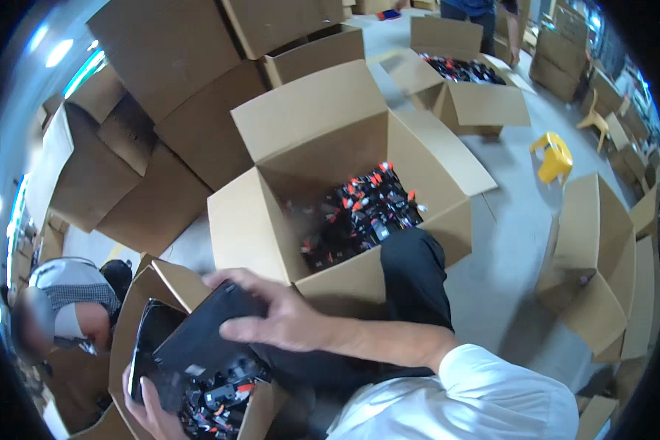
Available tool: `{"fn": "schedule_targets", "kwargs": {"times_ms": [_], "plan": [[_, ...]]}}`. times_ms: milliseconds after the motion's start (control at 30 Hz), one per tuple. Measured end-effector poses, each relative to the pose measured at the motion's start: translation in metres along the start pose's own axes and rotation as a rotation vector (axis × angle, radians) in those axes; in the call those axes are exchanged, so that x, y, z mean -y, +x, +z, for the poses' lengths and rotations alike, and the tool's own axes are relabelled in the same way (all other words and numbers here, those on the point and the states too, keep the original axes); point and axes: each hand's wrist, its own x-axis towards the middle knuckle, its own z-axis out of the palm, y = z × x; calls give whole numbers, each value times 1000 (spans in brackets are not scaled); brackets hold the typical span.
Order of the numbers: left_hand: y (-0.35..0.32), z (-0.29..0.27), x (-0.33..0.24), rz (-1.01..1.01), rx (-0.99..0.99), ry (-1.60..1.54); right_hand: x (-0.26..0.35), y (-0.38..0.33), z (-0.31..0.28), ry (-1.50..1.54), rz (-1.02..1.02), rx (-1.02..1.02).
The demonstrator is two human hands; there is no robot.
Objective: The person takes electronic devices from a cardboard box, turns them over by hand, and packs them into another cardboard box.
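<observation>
A black, flat-sided rectangular box point(209, 323) is tilted over an open carton point(260, 411) at the lower left. My right hand point(282, 315) grips its upper side, fingers over the far edge and thumb on the flat face. My left hand point(154, 412) holds its lower left end, with part of that hand cut off by the carton's side. Below the box, the carton holds a heap of small black parts point(216, 403) with red and orange bits. Whether anything is inside the black box cannot be seen.
Ahead stands a large open carton point(253, 227) with more black and red parts point(367, 209). Farther off are another filled carton point(488, 106), a standing person point(477, 11) and a yellow stool point(552, 158). Open cartons point(601, 271) line the right. Another person point(77, 301) bends at the left.
</observation>
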Motion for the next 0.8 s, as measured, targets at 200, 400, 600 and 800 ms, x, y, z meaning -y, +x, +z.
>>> {"fn": "schedule_targets", "kwargs": {"times_ms": [200,400,600,800], "plan": [[-102,143,-81,-103,-227,-183,23,-56,-18,13,-128,-82],[-114,262,-108,-30,19,-299,89,-74,-112,-499,-401,-326],[-14,328,-133,-346,908,-372,185,-22,-216,-651,-658,-113],[42,536,-91,-431,966,-613,179,62,-374,-578,-475,-464]]}}
